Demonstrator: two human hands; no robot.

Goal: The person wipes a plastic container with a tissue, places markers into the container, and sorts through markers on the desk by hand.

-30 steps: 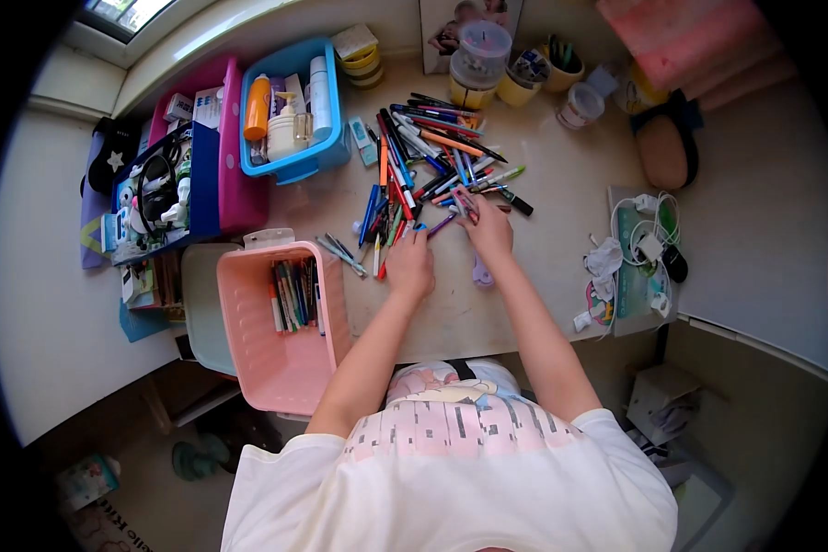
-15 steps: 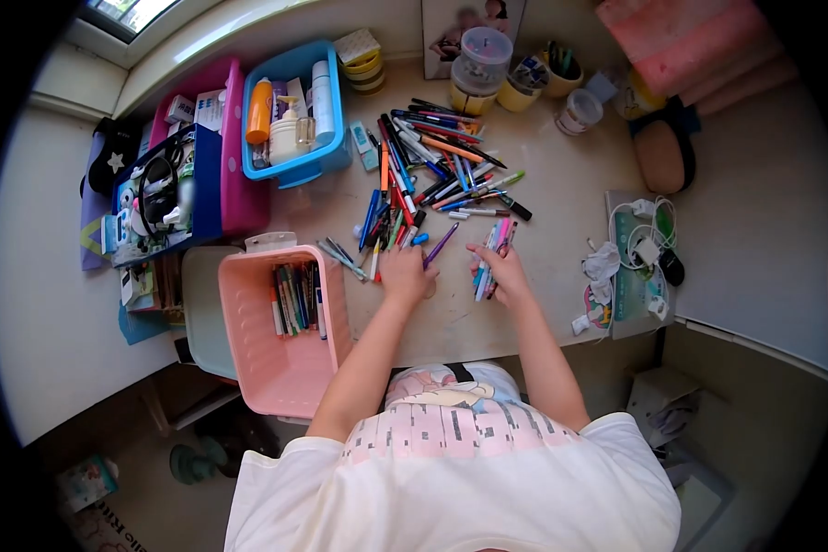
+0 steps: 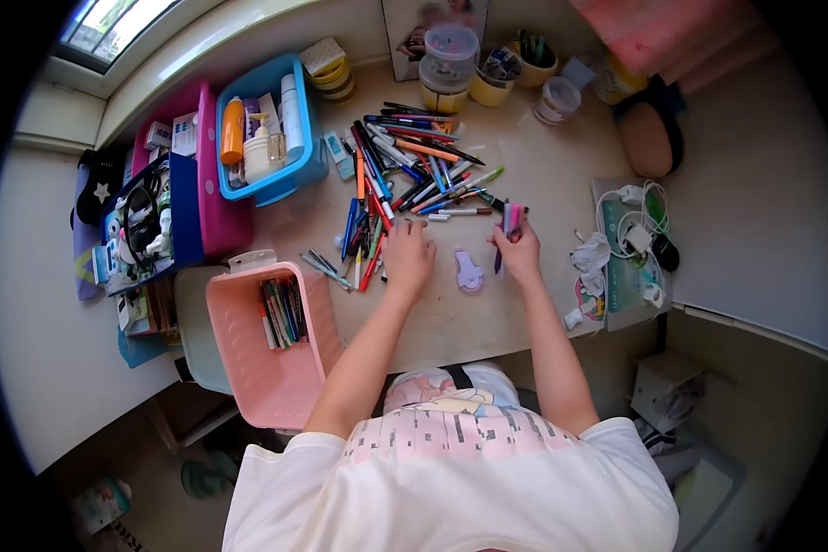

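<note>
A bundle of pens [image 3: 512, 217], pink and purple among them, stands upright in my right hand [image 3: 522, 250], whose fingers are wrapped round it. My left hand [image 3: 408, 256] lies palm down at the near edge of a large heap of pens and markers [image 3: 423, 161], fingers stretched out and apart. Right by its fingertips are a red and a green pen; what lies under the palm is hidden. Between my hands, a small lavender item [image 3: 469, 271], shaped like a correction tape, rests on the table [image 3: 451, 322].
A pink bin [image 3: 276, 386] with several pens inside stands left of my left arm. Behind it are a blue basket [image 3: 269, 189] of bottles and a magenta bin [image 3: 213, 207]. Tubs [image 3: 446, 74] line the back; cables and chargers [image 3: 637, 239] lie at the right.
The purple pen has left my left hand, and a similar one now shows in my right. My left hand has shifted left, and the lavender item has come into view.
</note>
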